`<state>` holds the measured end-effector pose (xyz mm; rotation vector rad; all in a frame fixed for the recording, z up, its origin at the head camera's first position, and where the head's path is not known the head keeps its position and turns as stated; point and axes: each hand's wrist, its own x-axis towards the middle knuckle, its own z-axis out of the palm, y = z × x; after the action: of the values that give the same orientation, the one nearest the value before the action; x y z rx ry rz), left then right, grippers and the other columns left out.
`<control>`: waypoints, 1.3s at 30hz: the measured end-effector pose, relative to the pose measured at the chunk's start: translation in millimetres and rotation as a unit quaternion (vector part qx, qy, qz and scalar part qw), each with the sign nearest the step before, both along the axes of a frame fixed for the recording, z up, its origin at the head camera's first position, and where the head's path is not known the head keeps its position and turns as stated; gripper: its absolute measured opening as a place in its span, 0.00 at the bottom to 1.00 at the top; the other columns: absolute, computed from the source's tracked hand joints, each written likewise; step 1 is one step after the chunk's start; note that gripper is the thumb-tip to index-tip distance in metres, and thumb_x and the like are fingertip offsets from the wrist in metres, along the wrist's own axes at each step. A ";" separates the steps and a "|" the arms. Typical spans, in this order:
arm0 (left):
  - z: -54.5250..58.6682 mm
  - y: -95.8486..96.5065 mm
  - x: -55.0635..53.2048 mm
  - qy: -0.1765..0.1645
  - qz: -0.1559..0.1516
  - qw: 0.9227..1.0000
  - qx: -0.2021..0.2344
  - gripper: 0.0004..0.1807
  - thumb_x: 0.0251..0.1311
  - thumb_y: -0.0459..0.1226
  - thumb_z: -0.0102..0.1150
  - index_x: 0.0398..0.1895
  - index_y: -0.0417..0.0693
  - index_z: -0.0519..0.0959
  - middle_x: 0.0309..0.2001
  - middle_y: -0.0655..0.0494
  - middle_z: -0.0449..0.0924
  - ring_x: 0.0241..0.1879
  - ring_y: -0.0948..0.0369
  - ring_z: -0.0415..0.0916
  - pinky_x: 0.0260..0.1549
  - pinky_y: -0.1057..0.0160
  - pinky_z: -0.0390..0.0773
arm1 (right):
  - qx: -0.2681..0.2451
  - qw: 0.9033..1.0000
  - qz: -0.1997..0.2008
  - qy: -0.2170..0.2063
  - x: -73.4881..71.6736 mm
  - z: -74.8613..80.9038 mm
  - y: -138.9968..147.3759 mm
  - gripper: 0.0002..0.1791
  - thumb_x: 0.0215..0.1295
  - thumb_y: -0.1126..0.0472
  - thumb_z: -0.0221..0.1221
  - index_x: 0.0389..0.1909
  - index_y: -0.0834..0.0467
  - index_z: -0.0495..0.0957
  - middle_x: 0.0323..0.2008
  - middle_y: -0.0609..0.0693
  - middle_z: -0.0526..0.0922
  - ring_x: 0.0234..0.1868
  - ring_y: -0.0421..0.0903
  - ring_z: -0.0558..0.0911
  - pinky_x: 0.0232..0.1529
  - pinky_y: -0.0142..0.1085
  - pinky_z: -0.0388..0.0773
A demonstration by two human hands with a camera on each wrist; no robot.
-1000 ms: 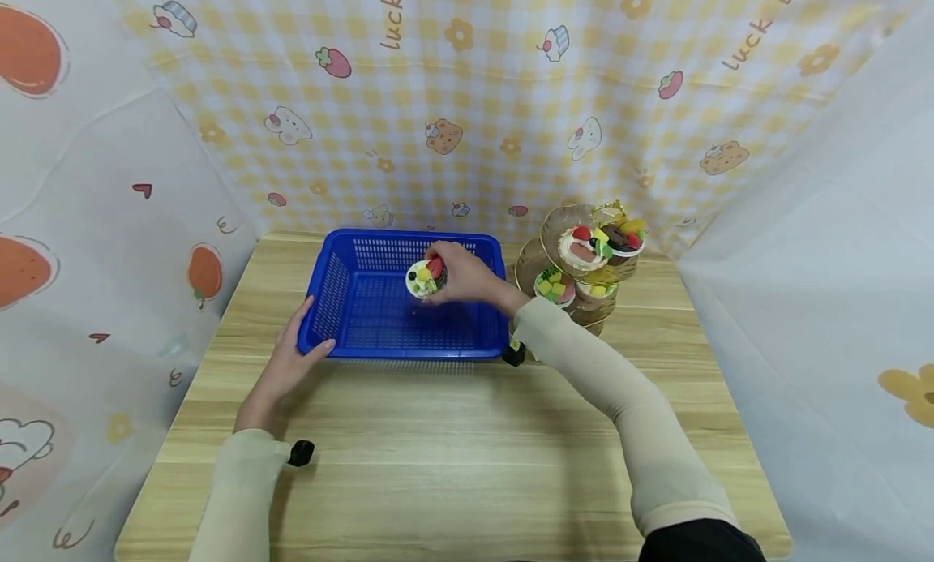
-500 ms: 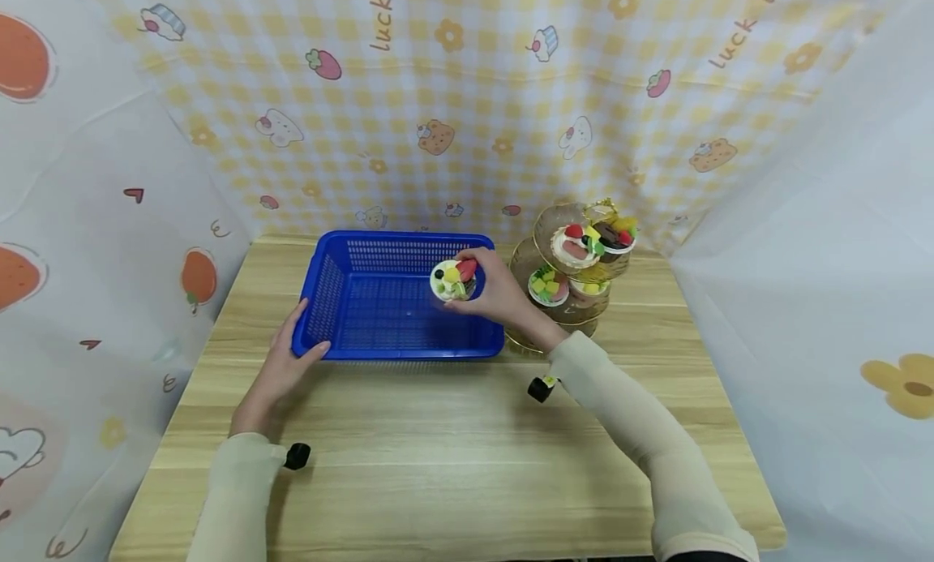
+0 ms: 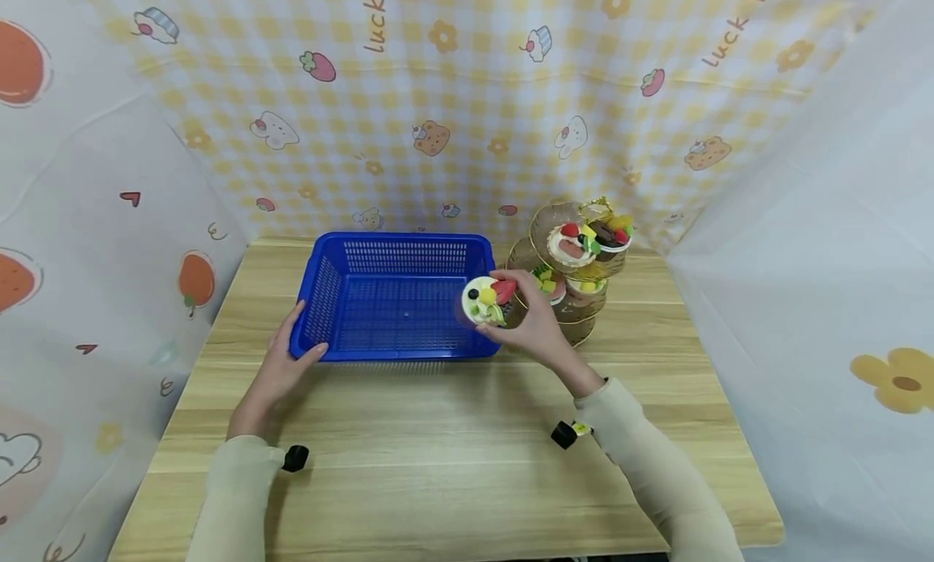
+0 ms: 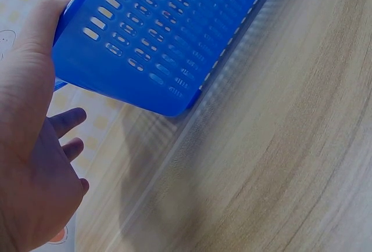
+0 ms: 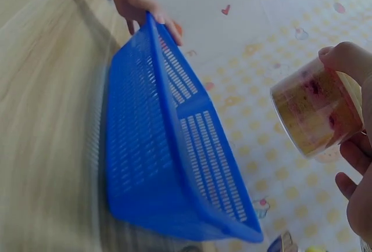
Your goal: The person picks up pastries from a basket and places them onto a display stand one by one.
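Observation:
My right hand holds a clear dessert cup topped with cream, strawberry, a yellow piece, a dark berry and green bits. Pink and yellow layers show through the cup's wall in the right wrist view, thumb on one side and fingers on the other. The cup is raised over the right rim of a blue plastic basket with slotted walls. At the basket's front left corner my left hand grips the rim, thumb over the front edge. Its other fingers extend loosely outside the basket in the left wrist view.
A tiered stand with gold-edged, see-through plates is right of the basket. On its top plate sit a cream cup and a chocolate cup, with more dessert cups below. A checked cloth hangs behind the wooden table.
My right hand has carried the dessert cup rightward and nearer, from over the basket's middle to its right rim. The left hand stays at the basket's corner. The view has shifted slightly.

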<state>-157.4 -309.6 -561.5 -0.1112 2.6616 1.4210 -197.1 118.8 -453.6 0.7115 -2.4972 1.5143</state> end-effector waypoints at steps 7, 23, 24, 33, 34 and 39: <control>-1.4 0.7 -1.2 0.005 -0.002 1.000 0.001 0.50 0.67 0.53 0.56 0.79 0.76 0.31 0.79 0.33 0.33 0.74 0.28 0.39 0.63 0.20 0.49 | -0.019 0.999 -0.031 0.008 23.9 -9.4 24.9 0.43 0.42 0.63 0.79 0.63 0.54 0.72 0.60 0.53 0.76 0.61 0.45 0.72 0.66 0.41 0.67; 1.2 1.5 -0.5 0.001 -0.009 1.000 0.002 0.50 0.67 0.53 0.56 0.78 0.76 0.30 0.79 0.34 0.30 0.75 0.28 0.36 0.62 0.20 0.49 | 0.006 0.988 -0.145 -0.044 58.0 -60.3 62.8 0.42 0.37 0.64 0.80 0.58 0.61 0.71 0.55 0.57 0.77 0.56 0.45 0.72 0.62 0.35 0.65; 1.1 1.8 -0.6 0.000 -0.010 1.000 0.002 0.50 0.67 0.53 0.55 0.78 0.76 0.30 0.79 0.34 0.30 0.75 0.28 0.36 0.62 0.20 0.49 | 0.003 0.987 -0.150 -0.052 57.6 -64.1 63.9 0.42 0.38 0.65 0.79 0.59 0.62 0.71 0.56 0.58 0.77 0.57 0.46 0.72 0.62 0.38 0.66; -0.1 1.1 -0.6 -0.004 -0.009 1.000 0.003 0.50 0.67 0.53 0.55 0.78 0.78 0.30 0.80 0.37 0.29 0.75 0.29 0.35 0.62 0.19 0.48 | -0.041 0.974 -0.176 -0.137 51.4 -78.6 66.5 0.41 0.46 0.65 0.76 0.63 0.62 0.69 0.56 0.62 0.77 0.58 0.52 0.73 0.65 0.49 0.67; -0.1 1.1 -0.6 -0.003 -0.009 1.000 0.004 0.50 0.67 0.53 0.55 0.78 0.78 0.30 0.80 0.37 0.29 0.75 0.29 0.34 0.62 0.19 0.48 | -0.050 0.972 -0.178 -0.142 48.1 -86.8 69.0 0.41 0.46 0.64 0.76 0.63 0.61 0.69 0.57 0.61 0.77 0.58 0.53 0.73 0.65 0.51 0.66; 0.5 1.1 -0.3 0.001 -0.011 1.000 0.007 0.49 0.67 0.53 0.55 0.78 0.78 0.30 0.80 0.38 0.29 0.75 0.29 0.34 0.62 0.20 0.47 | -0.082 0.966 -0.192 -0.154 40.4 -102.2 71.2 0.39 0.46 0.61 0.77 0.60 0.60 0.71 0.55 0.59 0.77 0.58 0.54 0.73 0.65 0.49 0.66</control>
<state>-157.7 -308.5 -561.0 -0.0792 2.6448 1.4338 -156.7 190.0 -555.8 -0.0433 -2.4769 1.7524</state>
